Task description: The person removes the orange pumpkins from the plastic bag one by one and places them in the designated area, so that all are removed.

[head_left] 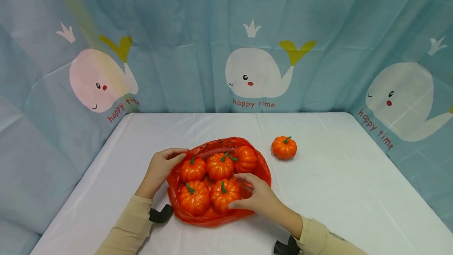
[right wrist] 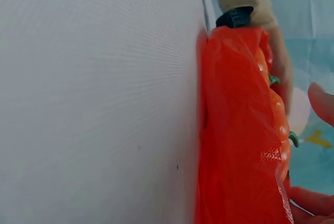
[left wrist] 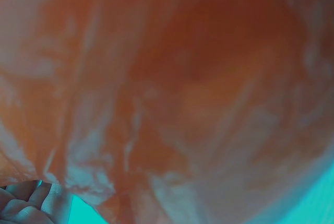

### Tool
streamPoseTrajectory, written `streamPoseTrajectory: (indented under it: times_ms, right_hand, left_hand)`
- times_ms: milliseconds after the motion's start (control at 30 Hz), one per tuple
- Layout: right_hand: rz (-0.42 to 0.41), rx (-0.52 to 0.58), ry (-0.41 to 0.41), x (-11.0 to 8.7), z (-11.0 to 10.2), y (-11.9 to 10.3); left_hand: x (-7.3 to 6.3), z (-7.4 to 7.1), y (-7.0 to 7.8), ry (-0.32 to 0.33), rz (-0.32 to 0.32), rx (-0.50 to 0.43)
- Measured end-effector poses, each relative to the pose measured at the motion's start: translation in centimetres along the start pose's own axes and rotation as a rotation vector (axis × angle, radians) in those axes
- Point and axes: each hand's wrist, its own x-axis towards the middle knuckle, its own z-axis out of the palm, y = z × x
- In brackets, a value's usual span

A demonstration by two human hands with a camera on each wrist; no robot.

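Note:
A red plastic bag [head_left: 209,223] lies wide open on the table, with several small orange pumpkins with green stems inside it. My left hand [head_left: 161,170] holds the bag's rim at its upper left, thumb over the edge. In the left wrist view the bag [left wrist: 172,104] fills most of the frame, and fingers show at the lower left corner. Over the bag's right side, my right hand [head_left: 260,196] has its thumb and fingers spread beside the front right pumpkin [head_left: 224,195]. In the right wrist view the thumb [right wrist: 322,104] stands apart from the pumpkins.
One more orange pumpkin [head_left: 284,147] sits on the white-covered table [head_left: 336,192], to the right of the bag and farther back. Blue curtains [head_left: 191,70] printed with whales hang behind and at both sides of the table. Black wrist mounts [head_left: 161,214] sit on both forearms.

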Motion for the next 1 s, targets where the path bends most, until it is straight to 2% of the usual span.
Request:
streamPoseTrajectory:
  times_ms: [100, 300, 733, 1000]
  right_hand:
    - [0.019, 0.008, -0.002, 0.17, 0.24, -0.01]
    - [0.047, -0.041, -0.001, 0.25, 0.51, -0.08]
    - [0.062, -0.133, -0.031, 0.71, 0.69, 0.2]
    - [0.058, -0.14, -0.037, 0.73, 0.82, 0.16]
  left_hand:
    - [0.04, 0.01, -0.02, -0.002, 0.001, 0.0]
    - [0.07, 0.06, -0.06, 0.0, 0.002, 0.004]
    - [0.12, 0.02, -0.19, 0.009, 0.007, 0.011]
    - [0.09, 0.02, -0.1, 0.009, 0.005, 0.01]
